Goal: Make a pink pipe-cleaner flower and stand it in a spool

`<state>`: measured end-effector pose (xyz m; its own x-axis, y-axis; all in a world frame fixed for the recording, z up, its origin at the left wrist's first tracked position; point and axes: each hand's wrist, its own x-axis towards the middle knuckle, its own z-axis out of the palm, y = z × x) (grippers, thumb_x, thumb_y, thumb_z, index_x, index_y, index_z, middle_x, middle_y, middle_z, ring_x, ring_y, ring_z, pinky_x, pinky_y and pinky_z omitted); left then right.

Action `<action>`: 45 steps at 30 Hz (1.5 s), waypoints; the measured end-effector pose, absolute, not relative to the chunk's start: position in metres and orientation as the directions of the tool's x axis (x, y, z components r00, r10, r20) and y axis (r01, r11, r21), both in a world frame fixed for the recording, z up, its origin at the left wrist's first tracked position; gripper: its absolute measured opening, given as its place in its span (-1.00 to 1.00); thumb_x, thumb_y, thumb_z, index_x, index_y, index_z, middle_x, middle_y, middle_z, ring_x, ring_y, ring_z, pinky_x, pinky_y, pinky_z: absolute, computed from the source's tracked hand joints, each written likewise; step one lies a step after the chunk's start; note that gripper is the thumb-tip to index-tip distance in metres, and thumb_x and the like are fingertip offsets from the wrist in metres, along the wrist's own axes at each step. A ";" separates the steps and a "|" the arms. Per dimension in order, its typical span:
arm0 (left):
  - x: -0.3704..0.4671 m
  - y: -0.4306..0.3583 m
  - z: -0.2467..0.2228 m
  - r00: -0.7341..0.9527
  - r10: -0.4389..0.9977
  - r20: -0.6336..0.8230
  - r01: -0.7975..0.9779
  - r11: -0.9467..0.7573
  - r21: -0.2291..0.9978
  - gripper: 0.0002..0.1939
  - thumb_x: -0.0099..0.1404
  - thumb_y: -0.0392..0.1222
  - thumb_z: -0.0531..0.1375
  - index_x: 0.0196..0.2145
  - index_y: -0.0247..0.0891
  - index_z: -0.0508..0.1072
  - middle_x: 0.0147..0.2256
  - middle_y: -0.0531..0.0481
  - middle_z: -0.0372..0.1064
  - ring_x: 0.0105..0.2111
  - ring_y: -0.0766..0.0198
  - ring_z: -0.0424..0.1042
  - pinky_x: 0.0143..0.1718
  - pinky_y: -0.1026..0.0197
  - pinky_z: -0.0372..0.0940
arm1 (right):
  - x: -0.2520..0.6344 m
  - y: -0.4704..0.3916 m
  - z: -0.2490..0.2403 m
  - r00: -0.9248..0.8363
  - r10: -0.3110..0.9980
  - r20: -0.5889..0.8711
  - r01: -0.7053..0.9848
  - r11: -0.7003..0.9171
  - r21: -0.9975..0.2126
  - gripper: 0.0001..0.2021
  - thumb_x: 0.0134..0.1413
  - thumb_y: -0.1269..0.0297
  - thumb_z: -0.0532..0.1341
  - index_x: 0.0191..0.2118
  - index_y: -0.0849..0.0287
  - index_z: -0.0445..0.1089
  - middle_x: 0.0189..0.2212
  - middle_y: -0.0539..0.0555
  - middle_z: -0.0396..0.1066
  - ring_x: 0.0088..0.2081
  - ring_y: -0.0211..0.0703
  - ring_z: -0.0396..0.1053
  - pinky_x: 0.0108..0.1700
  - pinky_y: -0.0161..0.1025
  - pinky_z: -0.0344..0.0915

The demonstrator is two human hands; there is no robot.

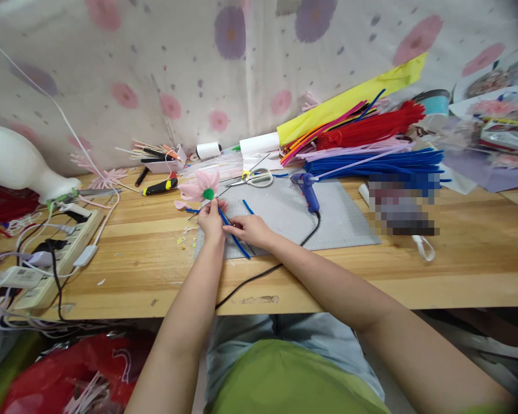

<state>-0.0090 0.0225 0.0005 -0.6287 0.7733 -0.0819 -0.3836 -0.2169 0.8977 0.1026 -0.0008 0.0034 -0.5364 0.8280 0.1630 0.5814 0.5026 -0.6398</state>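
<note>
My left hand [212, 218] pinches a pink flower [194, 188] with a green centre just under its bloom, above the left edge of the grey cutting mat [345, 215]. From that hand a blue pipe cleaner [242, 248] slants down to the right, with a thin dark stem alongside it. My right hand [251, 231] has its fingers closed over the pipe cleaner close to my left hand; the exact grip at the fingertips is partly hidden. Another blue piece [247, 206] pokes up behind my right hand. Scissors [259, 179] lie beyond the flower.
A blue glue gun [305, 191] rests on the mat, its black cord [259, 275] crossing to the table's front edge. Bundles of blue pipe cleaners [375, 162] and red ones [371, 127] lie behind. A utility knife [159, 187] and a power strip [60, 259] are at left.
</note>
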 end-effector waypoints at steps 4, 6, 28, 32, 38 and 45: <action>-0.010 0.030 -0.001 -0.620 0.773 -0.132 -0.450 -0.213 0.867 -0.89 0.17 -0.27 0.12 -0.49 -0.33 0.34 -0.59 0.09 0.35 -0.56 0.44 0.39 -0.27 0.28 0.30 | 0.099 0.004 -0.001 -0.538 0.834 0.125 0.480 0.425 -0.767 -0.80 0.07 0.20 0.10 -0.44 0.21 0.34 -0.62 -0.08 0.26 -0.54 -0.37 0.14 -0.46 -0.40 -0.02; -0.009 0.033 -0.001 -0.608 0.782 -0.141 -0.469 -0.209 0.858 -0.90 0.18 -0.27 0.12 -0.48 -0.34 0.34 -0.58 0.09 0.35 -0.55 0.44 0.39 -0.28 0.28 0.30 | 0.098 0.009 -0.003 -0.549 0.832 0.083 0.418 0.359 -0.835 -0.80 0.10 0.26 0.04 -0.41 0.22 0.33 -0.63 -0.10 0.24 -0.54 -0.37 0.15 -0.45 -0.41 0.02; -0.017 0.022 0.009 -0.268 0.932 -0.244 -0.556 0.058 0.829 -0.81 0.24 -0.17 0.09 -0.39 -0.35 0.40 -0.39 -0.07 0.46 -0.40 0.35 0.46 -0.26 0.26 0.33 | 0.120 0.010 0.007 -0.580 0.814 0.028 0.634 0.473 -0.612 -0.77 0.14 0.30 -0.09 -0.25 0.19 0.28 -0.35 0.07 0.39 -0.35 -0.19 0.30 -0.29 -0.32 0.15; -0.016 0.022 0.008 -0.245 0.939 -0.243 -0.560 0.067 0.825 -0.82 0.22 -0.18 0.12 -0.40 -0.36 0.41 -0.40 -0.06 0.45 -0.38 0.36 0.46 -0.19 0.24 0.32 | 0.126 0.012 0.008 -0.587 0.809 0.039 0.629 0.485 -0.607 -0.79 0.14 0.30 -0.08 -0.30 0.18 0.27 -0.38 0.03 0.36 -0.35 -0.23 0.28 -0.30 -0.34 0.13; -0.015 0.022 0.007 -0.336 0.913 -0.230 -0.583 -0.010 0.812 -0.89 0.18 -0.30 0.16 -0.49 -0.36 0.37 -0.57 0.06 0.37 -0.54 0.43 0.41 -0.25 0.26 0.33 | 0.129 0.006 0.009 -0.603 0.796 0.047 0.676 0.542 -0.499 -0.75 0.12 0.12 -0.01 -0.32 0.15 0.31 -0.44 0.02 0.39 -0.44 -0.23 0.28 -0.43 -0.35 0.03; -0.019 0.024 0.005 -0.314 0.923 -0.224 -0.573 0.004 0.820 -0.84 0.19 -0.18 0.15 -0.44 -0.34 0.39 -0.45 -0.02 0.43 -0.40 0.36 0.47 -0.18 0.23 0.31 | 0.126 0.007 0.007 -0.495 0.868 0.046 0.747 0.452 -0.488 -0.72 0.18 0.20 -0.07 -0.22 0.11 0.36 -0.32 0.07 0.45 -0.31 -0.18 0.36 -0.31 -0.34 0.10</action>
